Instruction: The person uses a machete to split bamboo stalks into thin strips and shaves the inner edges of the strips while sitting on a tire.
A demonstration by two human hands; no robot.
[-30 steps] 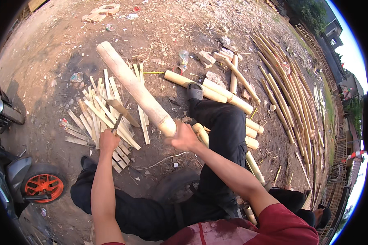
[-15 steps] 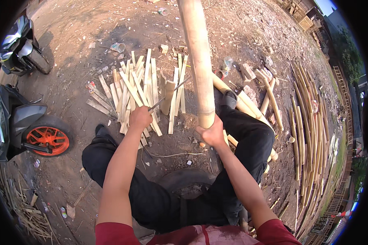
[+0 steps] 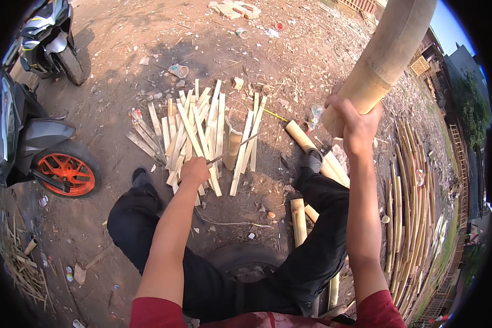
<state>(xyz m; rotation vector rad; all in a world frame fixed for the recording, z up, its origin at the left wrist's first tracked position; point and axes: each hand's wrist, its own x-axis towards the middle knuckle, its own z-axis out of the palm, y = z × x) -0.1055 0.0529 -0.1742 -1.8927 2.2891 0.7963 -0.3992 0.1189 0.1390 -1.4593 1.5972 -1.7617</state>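
Note:
My left hand (image 3: pixel 195 171) is closed around the handle of a long knife (image 3: pixel 217 158). Its blade runs into an upright piece of bamboo (image 3: pixel 233 152); the middle of the blade is hidden there and the tip shows on the far side. At the right, my right hand (image 3: pixel 357 121) grips the lower end of a thick bamboo pole (image 3: pixel 391 57), held tilted up and to the right, its top out of view. Pale split bamboo strips (image 3: pixel 195 128) lie in a loose heap beyond the left hand, with a few more right of the upright piece.
A tyre (image 3: pixel 245 256) lies between my legs. Short bamboo lengths (image 3: pixel 299 221) lie by my right leg, and long poles (image 3: pixel 413 208) stretch along the far right. Two motorcycles stand at the left, the nearer with an orange wheel (image 3: pixel 65 174). Litter dots the dirt ground.
My right hand has swung the thick bamboo pole up and to the right, away from the upright piece. The left hand still holds the knife in that piece. The view has shifted slightly.

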